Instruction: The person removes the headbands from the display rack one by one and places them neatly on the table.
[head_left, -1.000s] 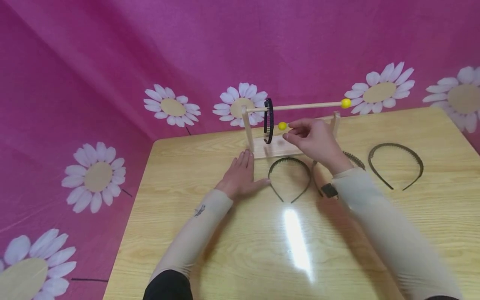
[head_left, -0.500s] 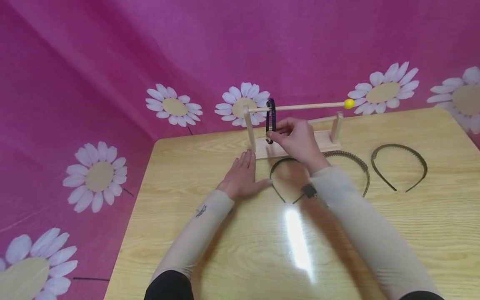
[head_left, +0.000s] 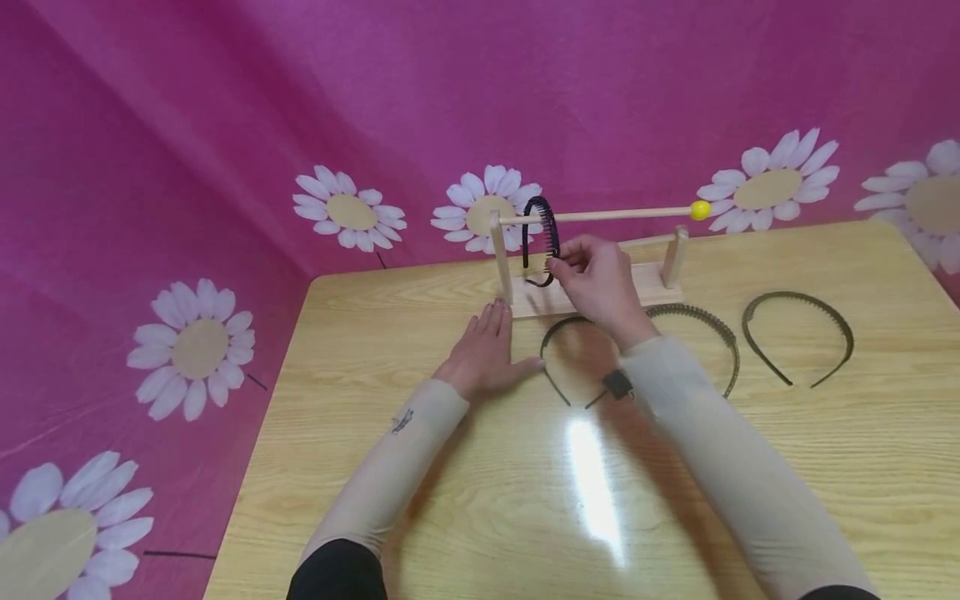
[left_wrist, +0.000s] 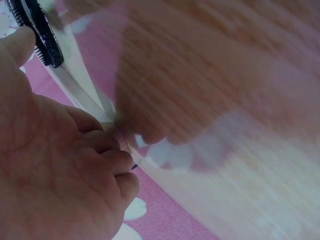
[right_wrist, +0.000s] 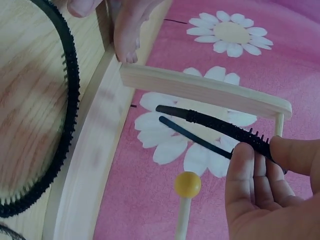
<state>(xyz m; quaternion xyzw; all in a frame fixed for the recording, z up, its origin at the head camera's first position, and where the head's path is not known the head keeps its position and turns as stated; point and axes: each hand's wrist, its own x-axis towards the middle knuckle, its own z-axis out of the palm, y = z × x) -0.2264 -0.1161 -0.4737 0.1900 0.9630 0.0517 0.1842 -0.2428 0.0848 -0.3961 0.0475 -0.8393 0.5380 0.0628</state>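
Observation:
A black toothed headband (head_left: 552,242) hangs from the upper rod (head_left: 622,215) of a wooden stand, close to its left post. My right hand (head_left: 603,283) pinches the headband's near side between thumb and fingers. In the right wrist view both ends of the headband (right_wrist: 215,122) point away from the right hand (right_wrist: 275,195). My left hand (head_left: 486,354) lies flat with fingertips at the base's left front corner. Its thumb tip reaches the edge of a dark headband (head_left: 545,342) on the table. The left wrist view shows the left palm (left_wrist: 65,165).
Two more dark headbands, one toothed (head_left: 705,314) and partly behind the right forearm, one farther right (head_left: 801,294), lie on the table (head_left: 337,433). A yellow ball (head_left: 700,210) caps the upper rod. The lower rod's yellow ball (right_wrist: 188,185) shows in the right wrist view. Pink flowered cloth hangs behind.
My right hand has moved left from the lower rod's ball to the hanging headband and pinched it. The headband has turned, so its loop shows wider. The left hand stays in place.

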